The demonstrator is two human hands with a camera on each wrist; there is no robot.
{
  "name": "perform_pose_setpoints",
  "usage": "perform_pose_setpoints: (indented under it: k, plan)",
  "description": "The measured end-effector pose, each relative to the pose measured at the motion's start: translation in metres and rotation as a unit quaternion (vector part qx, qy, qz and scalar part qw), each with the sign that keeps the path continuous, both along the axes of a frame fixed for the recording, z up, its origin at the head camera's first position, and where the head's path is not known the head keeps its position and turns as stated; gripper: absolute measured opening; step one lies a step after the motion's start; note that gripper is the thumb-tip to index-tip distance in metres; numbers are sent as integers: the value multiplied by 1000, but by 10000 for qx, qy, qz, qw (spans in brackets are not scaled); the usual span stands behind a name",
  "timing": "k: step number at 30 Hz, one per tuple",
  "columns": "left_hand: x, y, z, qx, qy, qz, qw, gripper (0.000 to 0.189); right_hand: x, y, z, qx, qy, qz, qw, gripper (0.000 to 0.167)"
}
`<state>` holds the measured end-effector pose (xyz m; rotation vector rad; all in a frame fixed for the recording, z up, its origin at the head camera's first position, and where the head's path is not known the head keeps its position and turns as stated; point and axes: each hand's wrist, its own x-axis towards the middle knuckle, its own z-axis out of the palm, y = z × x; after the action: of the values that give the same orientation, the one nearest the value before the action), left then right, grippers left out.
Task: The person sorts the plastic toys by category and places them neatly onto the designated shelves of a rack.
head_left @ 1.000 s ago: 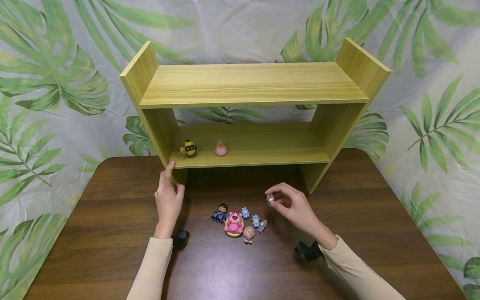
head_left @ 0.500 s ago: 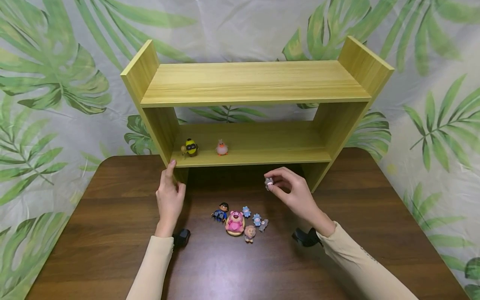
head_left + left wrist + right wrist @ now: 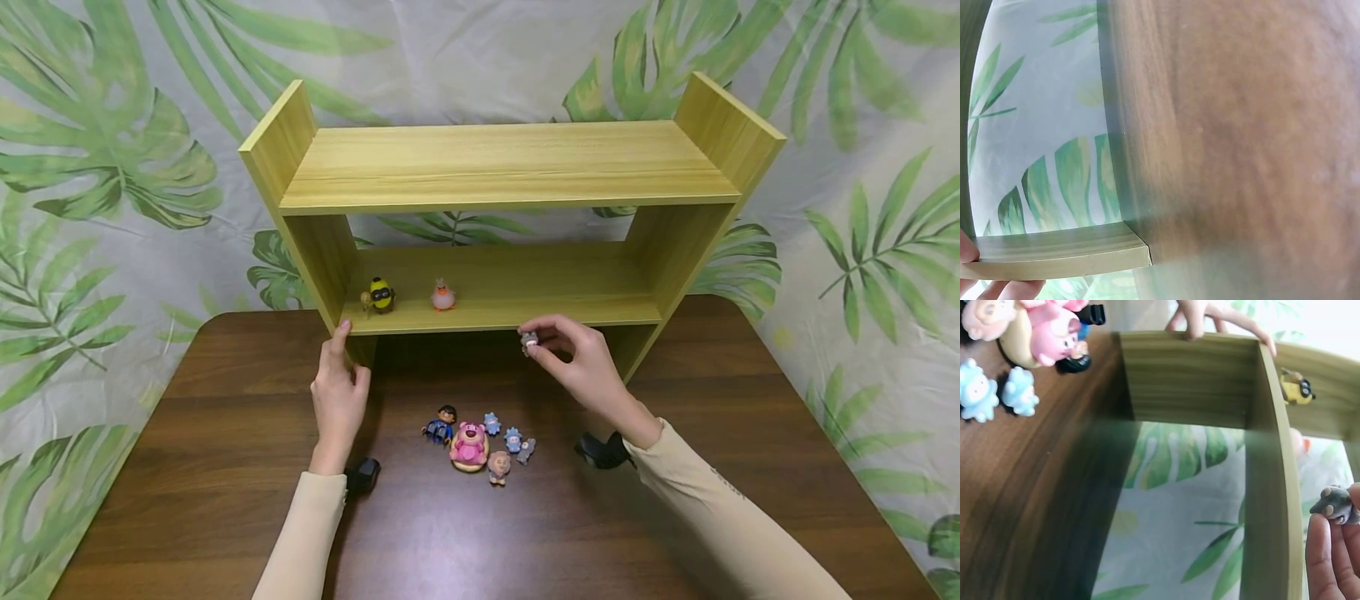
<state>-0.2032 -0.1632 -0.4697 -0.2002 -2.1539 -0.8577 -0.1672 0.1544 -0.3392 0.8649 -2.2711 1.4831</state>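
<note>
My right hand (image 3: 588, 367) pinches a small grey toy figurine (image 3: 528, 341) in front of the middle board of the wooden shelf (image 3: 502, 327). In the right wrist view the grey figurine (image 3: 1334, 505) sits between thumb and fingertips, beside the board. My left hand (image 3: 340, 404) holds the shelf's left side panel, its index finger at the middle board's front corner. The left wrist view has a thumb and fingers on opposite sides of that panel (image 3: 1060, 253). A yellow figurine (image 3: 381, 296) and a pale pink duck-like figurine (image 3: 442, 296) stand on the middle board.
Several toys lie on the brown table (image 3: 450, 542): a pink bear (image 3: 469, 447), a dark-haired blue figure (image 3: 440, 425), small blue figurines (image 3: 513, 439), a grey one (image 3: 527, 451) and a tan one (image 3: 498, 467). A leaf-patterned cloth (image 3: 480, 50) hangs behind.
My right hand has risen and moved forward and slightly left with the grey figurine, up to the middle board's front edge. The left hand stays on the panel.
</note>
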Motion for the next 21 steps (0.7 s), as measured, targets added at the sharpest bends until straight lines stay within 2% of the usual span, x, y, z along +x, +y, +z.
perform_pose_setpoints:
  k: [6,21]
  plan:
    - [0,0,0,8,12,8,10000,88,-22,4,-17,-41,92,-103,9999,24]
    - [1,0,0,-24,-104,35,9999,87,-41,-3,-12,-36,103,-238,9997,23]
